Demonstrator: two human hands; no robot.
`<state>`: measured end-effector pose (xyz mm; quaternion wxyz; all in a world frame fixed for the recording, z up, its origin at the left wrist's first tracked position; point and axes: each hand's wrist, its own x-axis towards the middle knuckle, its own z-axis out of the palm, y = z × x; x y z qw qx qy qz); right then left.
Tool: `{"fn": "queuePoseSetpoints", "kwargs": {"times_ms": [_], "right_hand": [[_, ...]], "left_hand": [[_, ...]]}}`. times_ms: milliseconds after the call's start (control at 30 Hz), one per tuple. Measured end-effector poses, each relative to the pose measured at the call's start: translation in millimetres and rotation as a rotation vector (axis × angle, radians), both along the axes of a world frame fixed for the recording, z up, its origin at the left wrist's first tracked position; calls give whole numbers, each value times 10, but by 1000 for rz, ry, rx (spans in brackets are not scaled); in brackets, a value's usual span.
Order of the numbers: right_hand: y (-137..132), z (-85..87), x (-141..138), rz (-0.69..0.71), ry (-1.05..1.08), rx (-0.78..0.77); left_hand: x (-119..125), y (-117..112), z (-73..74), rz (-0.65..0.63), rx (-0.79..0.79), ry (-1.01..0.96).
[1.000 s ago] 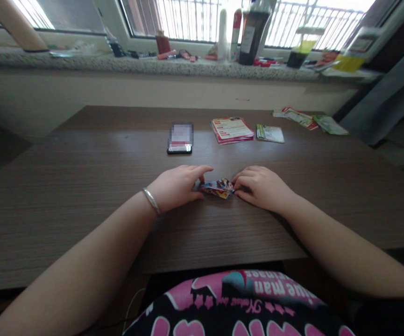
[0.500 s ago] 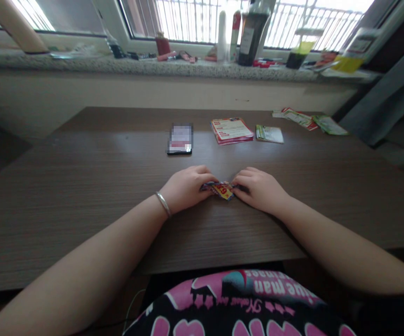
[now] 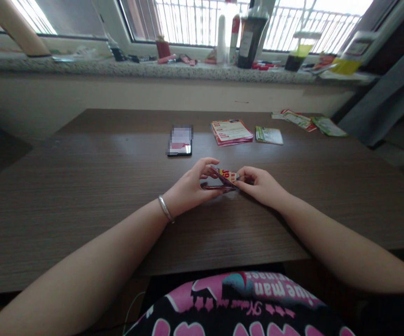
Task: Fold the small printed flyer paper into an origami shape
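Observation:
Between my hands, just above the desk, is a small piece of folded printed paper [image 3: 228,175], yellow with red print on one face and dark along its edges. Its flaps stand apart toward the left, forming a narrow V. My left hand [image 3: 195,185], with a silver bangle on the wrist, has its thumb under the lower flap and its fingers curled by the upper one. The right end of the paper is pinched between the thumb and fingers of my right hand [image 3: 258,184].
A phone [image 3: 180,140] lies beyond my left hand. Farther back are a stack of printed sheets [image 3: 232,130], a smaller stack [image 3: 269,135] and several loose colourful papers [image 3: 300,120]. Bottles [image 3: 251,39] and small items line the granite windowsill [image 3: 202,72].
The folded paper has tilted, and its flaps now spread apart on the left. My left thumb and fingers have parted around it; my right hand still pinches its end.

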<state>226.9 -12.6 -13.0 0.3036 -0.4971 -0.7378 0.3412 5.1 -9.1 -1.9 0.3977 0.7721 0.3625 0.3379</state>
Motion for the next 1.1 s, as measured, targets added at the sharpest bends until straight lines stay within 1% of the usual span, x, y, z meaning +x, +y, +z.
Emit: {"fn": "queuePoseSetpoints", "kwargs": {"times_ms": [133, 200, 300, 400, 500, 667, 800, 967, 1100], "right_hand": [[-12, -9, -49, 46, 156, -100], [-22, -11, -71, 66, 200, -125], [-29, -25, -87, 91, 209, -144], [-27, -39, -85, 117, 181, -148], [-38, -22, -82, 142, 127, -117], [-95, 70, -92, 157, -6, 4], [-132, 145, -98, 189, -70, 62], [-136, 146, -123, 152, -126, 62], [-110, 81, -134, 143, -76, -11]], "left_hand": [[65, -17, 8, 36, -166, -195], [81, -15, 15, 59, -226, -233], [91, -10, 21, 82, -279, -226], [98, -10, 19, 97, -285, -192], [103, -15, 17, 102, -268, -147], [98, -20, 28, 142, -211, -99], [97, -16, 34, 145, -214, -81], [116, -23, 35, 103, -264, -124], [112, -16, 15, 71, -272, -157]]}}
